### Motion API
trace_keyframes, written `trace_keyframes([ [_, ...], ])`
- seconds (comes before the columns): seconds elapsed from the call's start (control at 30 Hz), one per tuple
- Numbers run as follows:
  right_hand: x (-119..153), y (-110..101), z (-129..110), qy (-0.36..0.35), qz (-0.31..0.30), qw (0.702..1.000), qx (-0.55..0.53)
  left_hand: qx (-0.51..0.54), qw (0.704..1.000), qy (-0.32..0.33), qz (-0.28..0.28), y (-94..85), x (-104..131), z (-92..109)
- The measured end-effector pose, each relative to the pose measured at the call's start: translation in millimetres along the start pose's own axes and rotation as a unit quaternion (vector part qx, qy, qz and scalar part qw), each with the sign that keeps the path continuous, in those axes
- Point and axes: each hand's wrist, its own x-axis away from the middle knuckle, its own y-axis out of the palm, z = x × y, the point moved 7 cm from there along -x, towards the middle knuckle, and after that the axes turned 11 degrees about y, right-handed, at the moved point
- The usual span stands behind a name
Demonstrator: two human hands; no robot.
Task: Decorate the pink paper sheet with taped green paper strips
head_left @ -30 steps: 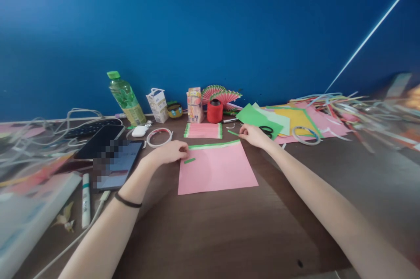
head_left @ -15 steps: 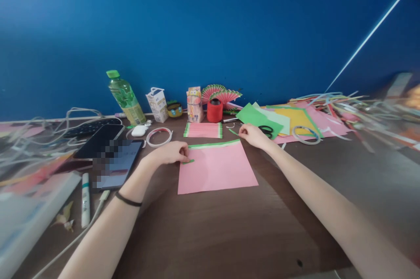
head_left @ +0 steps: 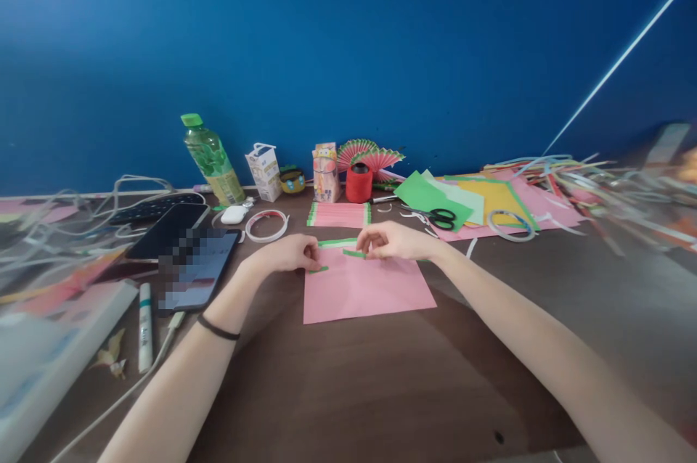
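Brown tabletop (head_left: 337,390). Pink sheet (head_left: 370,289) lies flat on it, green-and-white band (head_left: 337,242) along the far edge. Right hand (head_left: 393,239), over the sheet: thumb and fingers closed on one end of a narrow green strip (head_left: 353,253). Left hand (head_left: 288,252) at the sheet's left edge, by a smaller green piece (head_left: 322,270); pinched or merely touched, I can't tell. My judgement: light fingertip pressure best avoids creasing.

right fingers (head_left: 369,234) on green strip (head_left: 353,253), pink sheet (head_left: 370,290) below
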Motion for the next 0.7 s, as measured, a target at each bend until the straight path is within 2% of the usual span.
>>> trace_keyframes([
  [0.1,-3.6,10.2,4.4,0.014,-0.019,0.998,0.052,-0.009,1.0,0.016,0.005,-1.6,-0.3,1.3],
  [0.27,-8.2,14.6,3.7,0.0,0.044,0.995,0.091,-0.039,0.999,0.019,0.006,-3.7,-0.7,3.3],
  [0.57,-5.4,22.1,-12.4,-0.089,0.134,0.973,0.168,-0.04,0.999,0.025,-0.005,-2.7,-2.0,2.0],
  [0.7,-4.9,35.3,-18.3,-0.141,0.118,0.953,0.241,-0.039,0.999,0.025,-0.008,-2.5,-1.9,1.1],
])
